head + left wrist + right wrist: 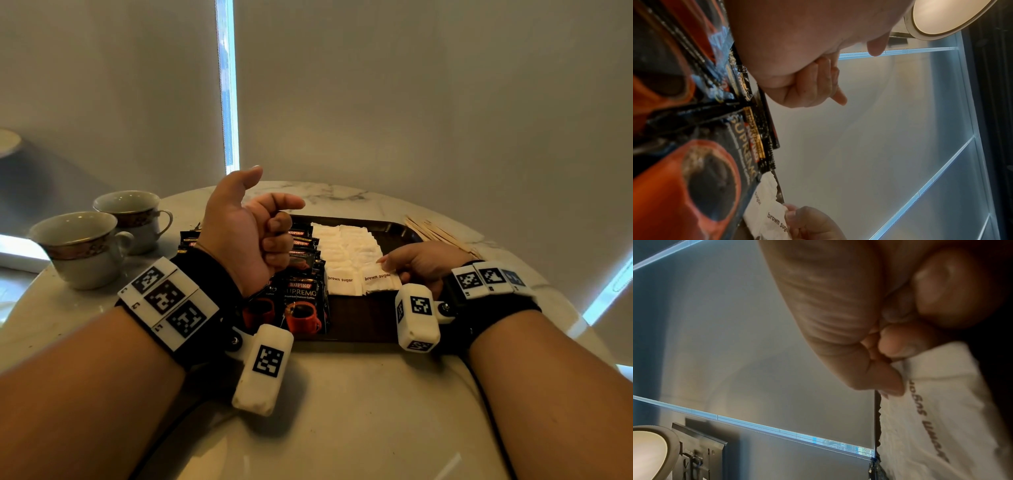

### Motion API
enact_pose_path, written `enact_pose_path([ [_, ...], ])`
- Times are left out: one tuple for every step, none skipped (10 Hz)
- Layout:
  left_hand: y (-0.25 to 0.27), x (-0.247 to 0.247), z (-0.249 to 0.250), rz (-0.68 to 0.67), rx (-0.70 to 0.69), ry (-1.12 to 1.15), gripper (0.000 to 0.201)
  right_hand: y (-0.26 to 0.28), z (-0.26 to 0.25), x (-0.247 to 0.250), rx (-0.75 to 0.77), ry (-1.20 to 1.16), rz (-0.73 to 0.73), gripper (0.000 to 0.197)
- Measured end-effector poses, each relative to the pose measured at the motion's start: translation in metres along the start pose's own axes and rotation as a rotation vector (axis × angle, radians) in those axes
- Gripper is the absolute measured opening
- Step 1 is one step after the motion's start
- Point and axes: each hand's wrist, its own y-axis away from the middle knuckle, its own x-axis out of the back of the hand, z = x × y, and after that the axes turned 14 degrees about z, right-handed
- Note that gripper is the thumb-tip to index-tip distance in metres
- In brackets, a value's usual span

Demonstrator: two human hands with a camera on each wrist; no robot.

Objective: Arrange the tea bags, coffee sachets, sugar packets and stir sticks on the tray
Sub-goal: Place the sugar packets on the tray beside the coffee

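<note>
I am pinching the near sugar packet (376,280) at its corner with my right hand (419,262), at five o'clock on the tray (363,322). It looks light, limp paper; an edge grip suits. My left hand (246,233) is hovering, curled, holding nothing.

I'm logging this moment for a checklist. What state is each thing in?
Left hand: raised, fingers curled, holding nothing.
Right hand: pinching a brown sugar packet.
Coffee sachets: overlapping on the tray.
Stir sticks: off the tray.
Cups: upright.
</note>
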Motion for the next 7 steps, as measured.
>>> enact_pose_path([
  [0.0, 0.0, 0.0, 0.006, -0.003, 0.0, 0.058, -0.001, 0.0, 0.0, -0.003, 0.006, 0.001, 0.023],
  [0.0, 0.0, -0.001, 0.008, -0.009, 0.0, 0.058, 0.001, 0.0, 0.0, -0.009, 0.022, -0.001, 0.027],
  [0.0, 0.0, 0.0, 0.007, -0.006, -0.002, 0.058, 0.004, 0.0, 0.001, -0.001, 0.053, -0.005, 0.028],
  [0.0, 0.0, 0.0, 0.004, -0.002, -0.004, 0.058, 0.008, -0.001, 0.002, 0.005, 0.071, -0.018, 0.025],
  [0.0, 0.0, 0.0, 0.004, -0.002, -0.004, 0.058, 0.01, -0.003, 0.001, 0.032, 0.127, -0.007, 0.027],
  [0.001, -0.001, -0.001, 0.006, -0.002, -0.004, 0.058, 0.012, -0.003, -0.001, 0.037, 0.118, 0.021, 0.03],
  [0.001, 0.0, -0.001, 0.008, -0.002, -0.001, 0.058, 0.012, -0.001, -0.002, 0.008, -0.028, 0.094, 0.023],
])
